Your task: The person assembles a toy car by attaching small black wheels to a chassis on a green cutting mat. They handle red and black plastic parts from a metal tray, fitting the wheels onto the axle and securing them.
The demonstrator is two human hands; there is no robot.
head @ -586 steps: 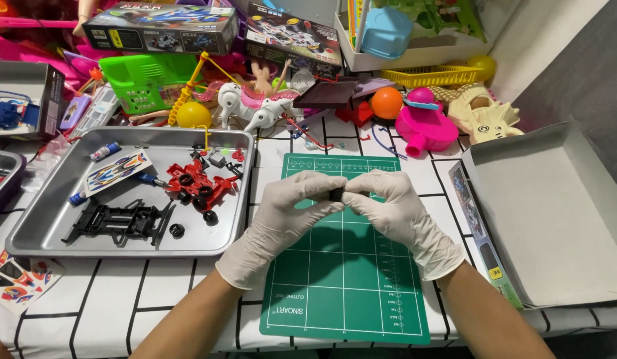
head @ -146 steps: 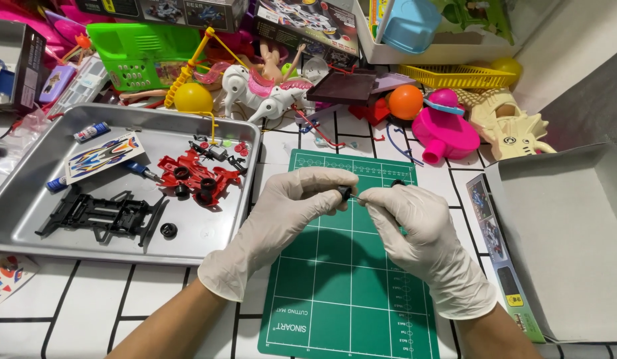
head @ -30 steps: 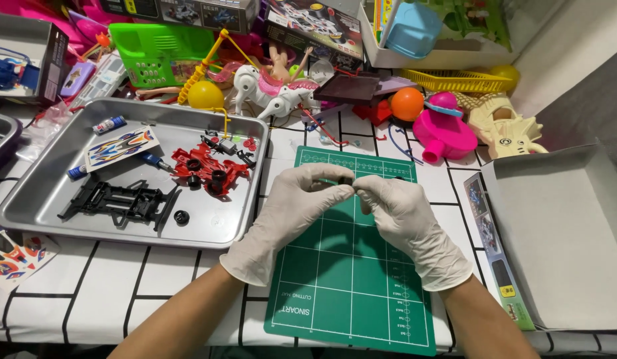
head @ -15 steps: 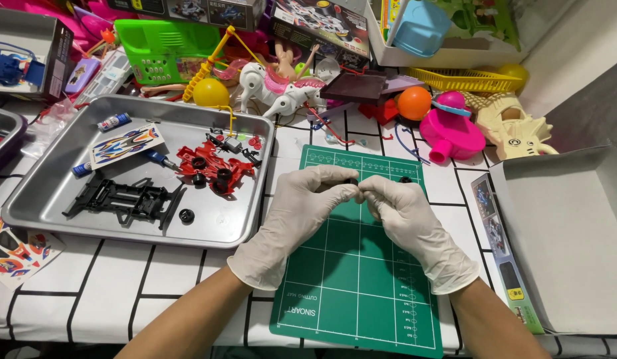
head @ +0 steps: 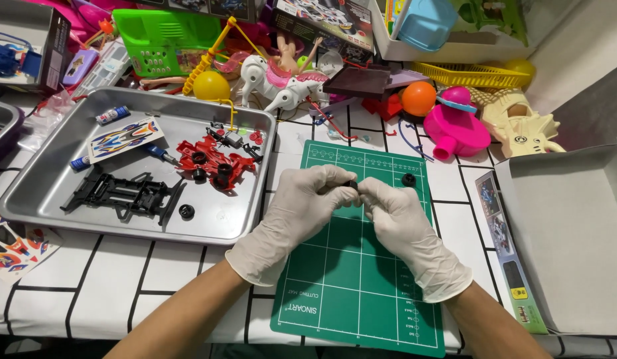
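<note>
Both hands gloved in white. Fingers of the left hand (head: 305, 203) and the right hand (head: 395, 216) meet tip to tip, pinched closed on one small black part (head: 351, 184). Most of the part is hidden by the fingertips; it looks like a small wheel or ring, but I cannot tell which. Hands hover over the upper half of a green cutting mat (head: 361, 279), and the part sits above the mat, held between the two hands.

On the mat near its top right corner lies a loose black wheel (head: 409, 179), just beside the right hand and apart from it.

Left of the mat: a metal tray (head: 49, 179) on the bench (head: 115, 266), which is white with black grid lines. In the tray, a black chassis frame (head: 122, 194), a red toy car body (head: 212, 161) with black wheels on it, a single black wheel (head: 186, 211), a sticker sheet (head: 125, 138) and a small blue-and-white tube (head: 113, 115).

Right of the mat: an open grey cardboard box (head: 574, 226). Behind the mat: a clutter of toys, among them a white toy horse (head: 275, 83), an orange ball (head: 418, 98), a yellow ball (head: 211, 86), a pink plastic toy (head: 455, 126) and a green basket (head: 165, 40).
</note>
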